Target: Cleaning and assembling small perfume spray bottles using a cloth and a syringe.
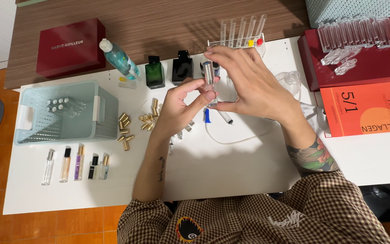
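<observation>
Head-camera view shows both our hands raised together over the white table (213, 167), sharing one small clear glass vial with a silver cap (209, 77). Our right hand (244, 83) curls over it from above, fingertips (213, 50) bent down near the cap, the thumb stretched along beneath the vial's base. Our left hand (179, 106) comes up from below, thumb and forefinger closed in a pinch on the vial's lower end, the other fingers loosely folded. The vial stands upright between the two hands, well above the tabletop. Just below the hands lie a white syringe with a blue tip (217, 116) and a thin white tube (231, 139). Left of them a scatter of small gold caps (132, 126) lies loose, beside a pale blue plastic basket (62, 113). Behind the hands stand a green square glass bottle (155, 73), a black square bottle (182, 68) and a rack of clear test tubes (242, 31).
</observation>
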